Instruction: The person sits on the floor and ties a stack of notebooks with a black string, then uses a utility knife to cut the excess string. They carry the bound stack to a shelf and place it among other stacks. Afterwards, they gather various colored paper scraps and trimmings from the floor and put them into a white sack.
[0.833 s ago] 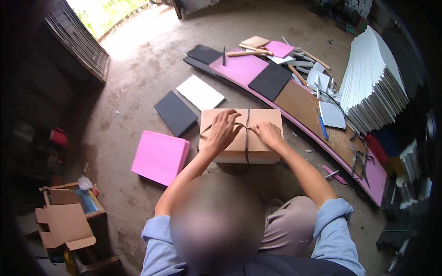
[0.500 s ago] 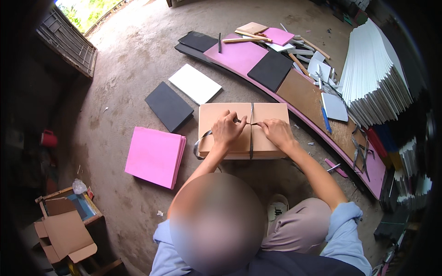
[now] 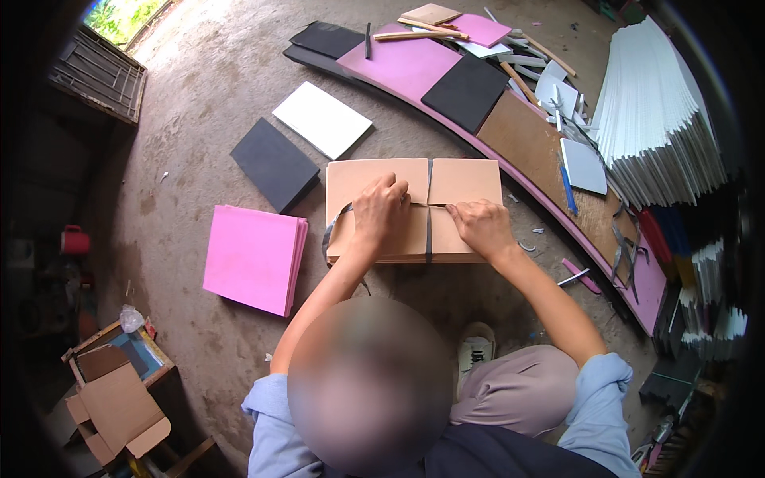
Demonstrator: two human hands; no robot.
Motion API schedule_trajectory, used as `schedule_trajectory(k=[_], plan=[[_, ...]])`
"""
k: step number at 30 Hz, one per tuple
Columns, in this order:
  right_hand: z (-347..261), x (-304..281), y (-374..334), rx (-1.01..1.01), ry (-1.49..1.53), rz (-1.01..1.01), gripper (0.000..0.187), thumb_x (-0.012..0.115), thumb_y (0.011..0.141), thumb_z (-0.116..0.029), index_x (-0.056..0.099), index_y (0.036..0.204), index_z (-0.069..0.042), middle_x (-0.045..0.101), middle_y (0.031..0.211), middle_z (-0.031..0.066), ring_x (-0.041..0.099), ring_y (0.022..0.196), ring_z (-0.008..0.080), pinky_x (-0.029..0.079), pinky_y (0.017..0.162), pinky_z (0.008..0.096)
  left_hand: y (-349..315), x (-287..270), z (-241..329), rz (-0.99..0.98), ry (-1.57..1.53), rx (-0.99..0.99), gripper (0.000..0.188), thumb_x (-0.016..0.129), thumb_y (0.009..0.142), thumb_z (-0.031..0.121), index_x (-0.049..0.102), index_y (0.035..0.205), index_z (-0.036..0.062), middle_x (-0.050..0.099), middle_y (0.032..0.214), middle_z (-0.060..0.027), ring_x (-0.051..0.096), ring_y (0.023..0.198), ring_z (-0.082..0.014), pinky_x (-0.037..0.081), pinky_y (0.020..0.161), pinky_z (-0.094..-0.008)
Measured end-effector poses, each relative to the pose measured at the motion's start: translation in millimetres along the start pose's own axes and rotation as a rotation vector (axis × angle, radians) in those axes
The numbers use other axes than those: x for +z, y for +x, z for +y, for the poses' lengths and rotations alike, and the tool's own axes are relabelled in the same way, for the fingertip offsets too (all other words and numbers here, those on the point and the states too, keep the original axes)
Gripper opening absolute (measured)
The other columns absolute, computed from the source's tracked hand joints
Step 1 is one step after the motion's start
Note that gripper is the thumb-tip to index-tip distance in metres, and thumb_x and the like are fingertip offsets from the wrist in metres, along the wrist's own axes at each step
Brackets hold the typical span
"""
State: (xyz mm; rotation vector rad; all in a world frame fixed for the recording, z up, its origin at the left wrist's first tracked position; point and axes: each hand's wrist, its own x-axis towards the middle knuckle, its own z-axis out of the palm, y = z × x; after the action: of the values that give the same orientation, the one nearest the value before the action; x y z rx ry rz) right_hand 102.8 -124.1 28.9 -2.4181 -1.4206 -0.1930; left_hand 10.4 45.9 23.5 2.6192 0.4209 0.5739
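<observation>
In front of me lies a thick stack of peach-coloured foam sheets [image 3: 470, 179], with a dark strap [image 3: 429, 239] running across it from its far edge to its near edge. My left hand [image 3: 378, 209] is closed on one end of the strap, left of the crossing. On the other side, my right hand [image 3: 482, 225] pinches the opposite end between thumb and fingers. The strap is stretched between both hands and crosses over itself on top of the stack. A loose loop of it hangs over the stack's left edge, partly behind my left forearm.
Pink sheets [image 3: 251, 259] are stacked to the left, near a dark block [image 3: 275, 163] and a white block [image 3: 323, 119]. A long low board [image 3: 522, 131] curves along the right, with offcuts and a blue knife [image 3: 568, 191] on it. White sheets [image 3: 657, 119] stand piled at far right.
My hands have drawn farther apart, and the strap between them is pulled longer. The left hand has turned more knuckles-up. The whole view has shifted slightly.
</observation>
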Motion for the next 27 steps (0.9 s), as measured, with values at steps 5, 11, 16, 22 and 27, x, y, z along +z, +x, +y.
schedule_trajectory(k=[5,11,16,22,27], plan=[[-3,-17,3,0.248,-0.016,-0.165,0.028,0.053,0.083,-0.030,0.064,0.072,-0.007,0.060,0.062,0.0148,0.062,0.063,0.0290,0.049,0.056,0.0385,-3,3,-2,-0.013,0.001,-0.023,0.010,0.056,0.071,0.012,0.053,0.067,0.0036,0.053,0.074,-0.0109,0.056,0.071,-0.0312,0.044,0.060,-0.0415],[13,-51,-5,0.474,0.154,-0.241,0.030,0.048,0.085,-0.034,0.066,0.086,-0.010,0.061,0.077,0.0216,0.060,0.077,0.0379,0.048,0.068,0.0462,-4,4,-1,-0.001,0.054,-0.028,0.012,0.055,0.072,0.015,0.053,0.070,0.0040,0.053,0.076,-0.0107,0.057,0.073,-0.0325,0.045,0.061,-0.0429],[32,-43,-28,0.526,0.183,-0.179,0.032,0.047,0.086,-0.035,0.066,0.089,-0.010,0.062,0.081,0.0217,0.060,0.080,0.0385,0.047,0.072,0.0452,-4,9,6,0.011,0.094,-0.082,0.012,0.055,0.073,0.016,0.054,0.071,0.0036,0.055,0.078,-0.0106,0.057,0.071,-0.0337,0.045,0.061,-0.0433],[38,-32,-37,0.536,0.255,-0.139,0.033,0.047,0.085,-0.034,0.065,0.089,-0.006,0.061,0.081,0.0225,0.060,0.079,0.0377,0.047,0.072,0.0451,-6,6,15,0.059,0.124,-0.071,0.017,0.054,0.075,0.019,0.053,0.068,0.0037,0.056,0.076,-0.0110,0.058,0.070,-0.0329,0.046,0.061,-0.0437],[40,-27,-32,0.559,0.193,-0.209,0.035,0.048,0.085,-0.036,0.065,0.091,-0.006,0.062,0.088,0.0206,0.060,0.086,0.0371,0.048,0.074,0.0456,-18,-25,8,0.026,0.272,-0.148,0.024,0.050,0.080,0.026,0.061,0.074,0.0055,0.062,0.080,-0.0138,0.061,0.073,-0.0322,0.048,0.065,-0.0422]])
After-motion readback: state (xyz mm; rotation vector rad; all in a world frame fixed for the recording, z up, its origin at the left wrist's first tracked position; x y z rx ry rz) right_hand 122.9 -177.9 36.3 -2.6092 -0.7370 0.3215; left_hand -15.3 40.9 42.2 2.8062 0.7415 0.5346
